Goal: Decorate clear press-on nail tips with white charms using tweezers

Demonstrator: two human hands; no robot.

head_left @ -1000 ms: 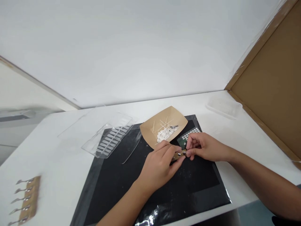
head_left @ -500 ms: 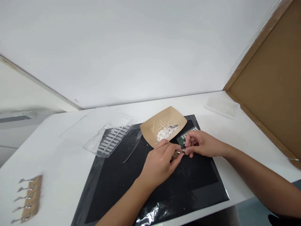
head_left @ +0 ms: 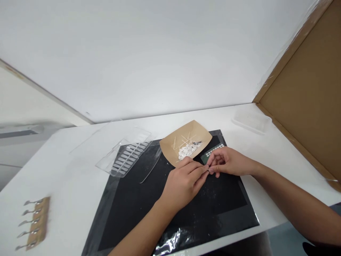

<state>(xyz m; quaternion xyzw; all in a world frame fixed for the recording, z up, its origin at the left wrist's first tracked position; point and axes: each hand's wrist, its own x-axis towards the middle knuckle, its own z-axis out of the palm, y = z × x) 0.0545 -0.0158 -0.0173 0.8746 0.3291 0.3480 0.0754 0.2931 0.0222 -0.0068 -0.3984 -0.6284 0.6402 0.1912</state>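
Note:
My left hand [head_left: 183,181] is closed, its thumb and fingertips pinched together over the black mat [head_left: 138,206]. Meeting them from the right, the fingertips of my right hand [head_left: 230,161] are pinched too. Whatever sits between the two hands is tiny and almost wholly covered by the fingers. Just beyond my right fingers lies a dark green sheet [head_left: 204,159] with rows of white round dots. Behind my left hand stands a brown paper tray [head_left: 167,144] with white scraps [head_left: 188,150] and thin sticks in it.
A clear compartmented plastic case [head_left: 106,163] overlaps the mat's left corner, near a thin curved strip [head_left: 150,171]. Several small metal pieces stick out from a brown strip [head_left: 41,224] at the left. A clear shallow lid [head_left: 253,121] lies back right, by a cardboard wall [head_left: 306,96].
My fingers have closed together, covering the small shiny metal piece that showed between my hands before. The view has shifted slightly.

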